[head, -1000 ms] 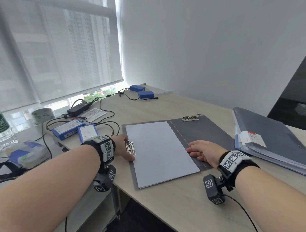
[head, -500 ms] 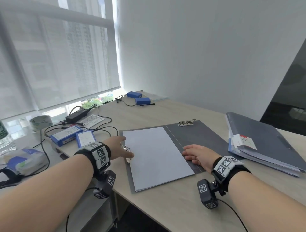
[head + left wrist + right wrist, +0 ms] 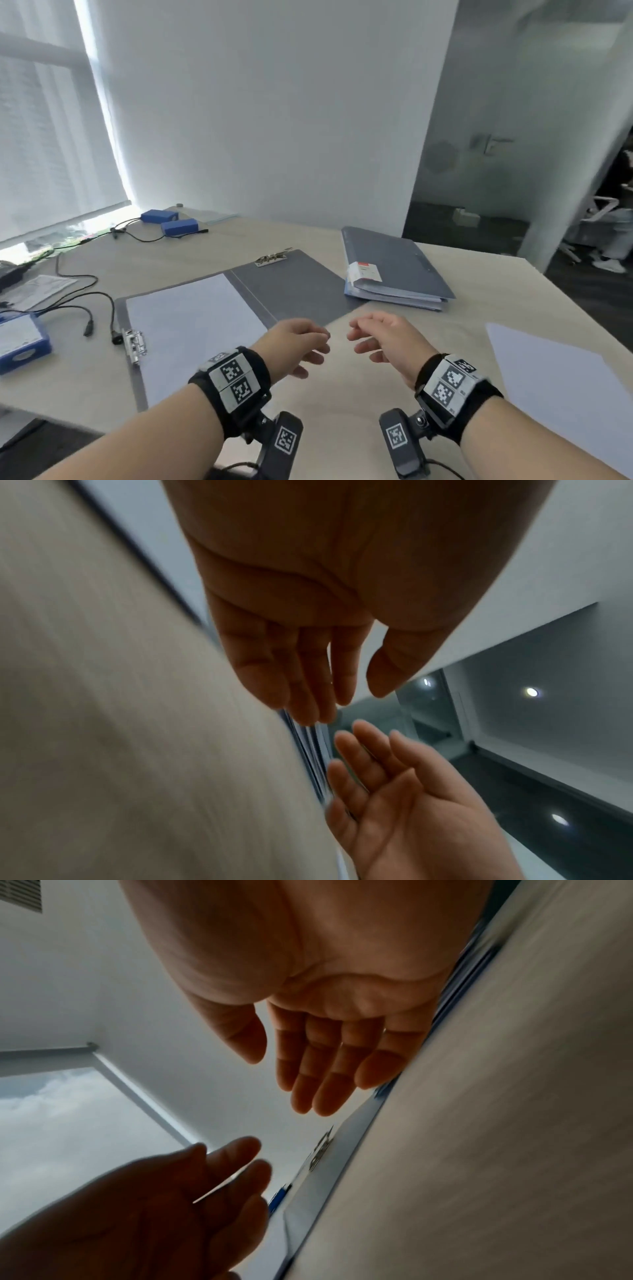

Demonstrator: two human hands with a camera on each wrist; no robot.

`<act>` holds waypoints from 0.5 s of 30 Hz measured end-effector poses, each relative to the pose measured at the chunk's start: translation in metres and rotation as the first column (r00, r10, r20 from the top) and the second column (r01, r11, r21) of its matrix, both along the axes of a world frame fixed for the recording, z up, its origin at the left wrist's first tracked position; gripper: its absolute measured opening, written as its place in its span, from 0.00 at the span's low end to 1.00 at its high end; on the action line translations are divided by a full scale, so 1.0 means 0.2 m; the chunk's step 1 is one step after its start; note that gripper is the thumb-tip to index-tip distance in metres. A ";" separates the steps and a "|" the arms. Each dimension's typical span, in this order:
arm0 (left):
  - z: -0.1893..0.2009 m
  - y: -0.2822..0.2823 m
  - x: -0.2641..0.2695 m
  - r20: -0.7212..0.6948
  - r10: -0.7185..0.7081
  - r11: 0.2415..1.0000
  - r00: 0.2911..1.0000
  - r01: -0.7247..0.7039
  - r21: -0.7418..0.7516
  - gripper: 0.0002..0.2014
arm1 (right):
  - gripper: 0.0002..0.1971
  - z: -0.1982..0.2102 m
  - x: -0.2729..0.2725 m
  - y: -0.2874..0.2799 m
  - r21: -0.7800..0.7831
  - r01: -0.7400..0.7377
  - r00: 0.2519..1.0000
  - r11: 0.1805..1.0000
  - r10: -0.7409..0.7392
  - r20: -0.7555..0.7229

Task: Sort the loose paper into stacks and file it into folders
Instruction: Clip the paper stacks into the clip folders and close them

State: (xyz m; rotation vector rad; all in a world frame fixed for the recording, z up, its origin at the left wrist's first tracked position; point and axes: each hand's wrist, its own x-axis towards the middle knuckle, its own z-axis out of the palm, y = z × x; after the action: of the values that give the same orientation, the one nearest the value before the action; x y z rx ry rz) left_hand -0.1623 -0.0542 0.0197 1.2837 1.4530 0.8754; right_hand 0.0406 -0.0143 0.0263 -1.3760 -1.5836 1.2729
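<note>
An open grey folder (image 3: 294,284) lies on the desk with a stack of white paper (image 3: 191,325) on its left half, beside a metal clip (image 3: 135,344). A second clip (image 3: 272,257) sits at the folder's far edge. My left hand (image 3: 298,342) and right hand (image 3: 376,334) hover close together above the desk, just in front of the folder, fingers relaxed and empty. Both wrist views show the left hand (image 3: 308,669) and right hand (image 3: 325,1064) loose, palms facing each other. A closed, full grey folder (image 3: 394,270) lies at the back right. A loose white sheet (image 3: 561,387) lies at the right.
Blue boxes (image 3: 171,221) with black cables (image 3: 78,305) lie at the back left by the window. Another blue box (image 3: 20,342) sits at the left edge. The desk's (image 3: 359,394) right corner borders a glass wall and a doorway.
Both hands have lifted off the folder and paper and come together in front of it. My head has turned right, bringing the loose sheet at the right into view.
</note>
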 end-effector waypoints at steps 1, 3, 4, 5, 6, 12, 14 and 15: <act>-0.01 0.02 0.12 0.051 -0.031 0.999 0.998 0.032 -0.027 0.07 | 0.10 0.00 0.10 -0.02 0.005 0.036 0.999 0.999 -0.036 0.012; -0.04 0.06 0.34 0.122 -0.086 0.993 0.989 0.095 -0.072 0.07 | 0.10 0.01 0.31 -0.06 0.014 0.115 0.993 0.993 -0.116 0.035; -0.06 0.07 0.44 0.137 -0.111 0.989 0.984 0.123 -0.085 0.06 | 0.10 0.01 0.41 -0.08 0.021 0.156 0.986 0.987 -0.157 0.052; -0.07 0.09 0.55 0.148 -0.138 0.984 0.979 0.153 -0.096 0.06 | 0.10 0.02 0.52 -0.10 0.029 0.198 0.977 0.980 -0.200 0.069; -0.07 0.10 0.64 0.150 -0.166 0.978 0.975 0.182 -0.106 0.06 | 0.10 0.02 0.62 -0.11 0.035 0.242 0.967 0.970 -0.244 0.080; -0.11 0.15 1.14 0.070 -0.338 0.928 0.938 0.345 -0.141 0.09 | 0.09 -0.03 1.28 -0.19 0.056 0.504 0.854 0.862 -0.507 0.119; -0.12 0.19 1.27 -0.009 -0.365 0.923 0.931 0.361 -0.131 0.15 | 0.08 -0.06 1.48 -0.23 0.077 0.573 0.799 0.816 -0.577 0.172; -0.13 0.21 1.33 -0.054 -0.375 0.922 0.925 0.367 -0.120 0.14 | 0.07 -0.07 1.58 -0.26 0.082 0.601 0.772 0.795 -0.604 0.199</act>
State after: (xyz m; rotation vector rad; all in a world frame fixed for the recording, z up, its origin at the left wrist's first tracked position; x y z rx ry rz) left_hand 0.1039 -0.0127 -0.0061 1.4615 1.2382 0.4925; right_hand 0.3560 -0.0655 0.0119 -1.8661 -1.1140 0.7312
